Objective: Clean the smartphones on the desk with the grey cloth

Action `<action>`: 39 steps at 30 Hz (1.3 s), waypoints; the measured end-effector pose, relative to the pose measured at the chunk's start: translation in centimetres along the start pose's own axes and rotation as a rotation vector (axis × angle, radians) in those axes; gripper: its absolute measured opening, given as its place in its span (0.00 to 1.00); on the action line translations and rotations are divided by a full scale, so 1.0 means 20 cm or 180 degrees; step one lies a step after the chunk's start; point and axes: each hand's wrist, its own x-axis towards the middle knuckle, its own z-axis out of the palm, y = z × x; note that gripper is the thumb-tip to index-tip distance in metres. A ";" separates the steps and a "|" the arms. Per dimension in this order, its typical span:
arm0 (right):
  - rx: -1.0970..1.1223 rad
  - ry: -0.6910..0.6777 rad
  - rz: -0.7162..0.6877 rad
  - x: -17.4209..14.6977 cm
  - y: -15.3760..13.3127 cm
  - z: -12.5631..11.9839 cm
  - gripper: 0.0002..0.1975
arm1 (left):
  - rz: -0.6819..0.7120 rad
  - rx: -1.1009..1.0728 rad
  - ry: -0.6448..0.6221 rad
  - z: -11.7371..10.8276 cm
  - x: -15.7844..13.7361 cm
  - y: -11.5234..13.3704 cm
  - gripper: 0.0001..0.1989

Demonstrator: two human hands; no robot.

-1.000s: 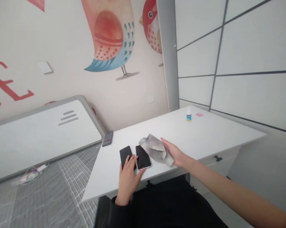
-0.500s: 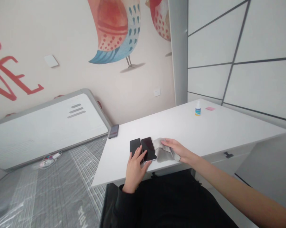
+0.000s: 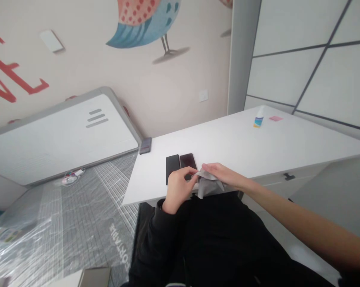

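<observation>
A person in black clothing, the left sleeve long and the right forearm bare, holds a grey cloth (image 3: 209,185) in both hands at the near edge of a white surface (image 3: 227,143). The left hand (image 3: 179,186) pinches the cloth's left edge between thumb and fingers, while the right hand (image 3: 223,173) grips it from the other side, its fingers close together along the top of the fabric. The cloth hangs in loose folds below the fingers; whether it touches the surface is hard to tell.

Just beyond the hands, a black phone (image 3: 172,164) and a second phone (image 3: 187,160) lie side by side, the left hand hiding part of each. Toward the far end of the surface, a small bottle (image 3: 258,121) with a blue and yellow label stands near a pink slip (image 3: 276,118). A dark, blurred object (image 3: 145,146) sits at the far left corner, beside a white headboard (image 3: 60,135) with a grey frame. A large painted bird (image 3: 146,26) decorates the wall behind.
</observation>
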 end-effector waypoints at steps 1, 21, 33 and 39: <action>-0.0099 -0.0020 -0.0030 -0.02 0.00 0.00 0.29 | -0.0042 0.0003 0.0002 -0.01 0.01 0.00 0.06; -0.0967 0.1238 -0.1188 -0.09 0.04 -0.15 0.12 | 0.0176 0.0122 -0.0458 -0.13 0.19 0.13 0.24; -0.1925 0.1202 -0.1808 0.09 -0.29 -0.65 0.14 | 0.1116 0.0653 0.0087 -0.02 0.66 0.10 0.18; -0.2566 0.0116 -0.0786 -0.19 -0.04 -0.69 0.15 | 0.1410 0.0948 -0.1069 0.11 0.41 0.02 0.16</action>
